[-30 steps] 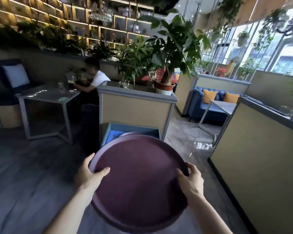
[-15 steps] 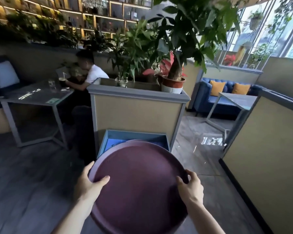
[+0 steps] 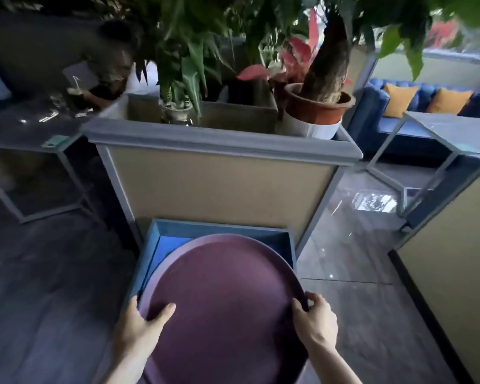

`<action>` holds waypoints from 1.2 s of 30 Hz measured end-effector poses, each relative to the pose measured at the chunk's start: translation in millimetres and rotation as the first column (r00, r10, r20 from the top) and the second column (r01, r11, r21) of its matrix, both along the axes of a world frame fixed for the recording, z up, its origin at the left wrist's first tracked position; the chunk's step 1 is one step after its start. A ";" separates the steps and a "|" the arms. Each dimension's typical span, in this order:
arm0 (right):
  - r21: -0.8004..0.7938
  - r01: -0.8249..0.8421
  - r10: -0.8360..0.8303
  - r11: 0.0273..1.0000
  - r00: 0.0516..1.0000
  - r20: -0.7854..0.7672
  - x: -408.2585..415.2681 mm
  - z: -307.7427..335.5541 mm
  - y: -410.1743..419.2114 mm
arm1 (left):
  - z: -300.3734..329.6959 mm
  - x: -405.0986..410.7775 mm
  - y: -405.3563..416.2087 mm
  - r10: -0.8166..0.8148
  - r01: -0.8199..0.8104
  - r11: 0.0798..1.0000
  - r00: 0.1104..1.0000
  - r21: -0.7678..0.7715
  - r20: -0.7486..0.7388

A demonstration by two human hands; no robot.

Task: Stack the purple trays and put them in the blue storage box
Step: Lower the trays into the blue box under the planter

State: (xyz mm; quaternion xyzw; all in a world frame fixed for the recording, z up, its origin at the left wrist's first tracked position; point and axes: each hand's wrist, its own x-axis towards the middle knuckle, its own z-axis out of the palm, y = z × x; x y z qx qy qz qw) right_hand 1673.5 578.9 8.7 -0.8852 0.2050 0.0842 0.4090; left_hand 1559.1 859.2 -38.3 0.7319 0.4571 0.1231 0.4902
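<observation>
A large round purple tray (image 3: 222, 306) fills the lower middle of the head view. My left hand (image 3: 142, 325) grips its left rim with the thumb on top. My right hand (image 3: 316, 322) grips the right rim. The tray hangs over the near part of the blue storage box (image 3: 219, 231), which stands open on the floor against a beige planter partition. Only the box's far wall, left wall and a patch of bright blue inside show; the tray hides the remainder. Whether more trays lie under the top one I cannot tell.
The beige planter partition (image 3: 219, 189) with potted plants (image 3: 316, 106) rises just behind the box. A grey table (image 3: 25, 134) with a seated person stands at left. Another table (image 3: 455, 134) and blue sofa (image 3: 399, 106) are at right; a beige wall (image 3: 455, 259) borders the right.
I have come closer to the blue box and the planter, which now loom larger. The tray has moved forward over the box. Both hands keep the same grip.
</observation>
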 end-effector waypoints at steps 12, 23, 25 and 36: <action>-0.143 -0.087 0.063 0.986 0.985 -0.161 71.3 -87.9 27.6 | -81.1 59.5 37.3 0.011 -0.023 0.998 0.977 -0.053 -0.211; -0.244 -0.098 0.061 0.965 0.986 -0.158 105.5 -151.7 51.2 | -145.3 104.3 63.1 -0.050 0.085 0.994 0.923 0.075 -0.381; -0.286 -0.110 0.065 0.952 0.985 -0.161 111.1 -158.3 54.5 | -152.0 111.8 63.4 -0.036 0.082 0.991 0.921 0.102 -0.388; -0.356 -0.074 0.048 0.932 0.995 -0.082 133.2 -160.3 63.3 | -165.3 130.0 57.8 -0.015 0.114 0.969 0.912 0.218 -0.409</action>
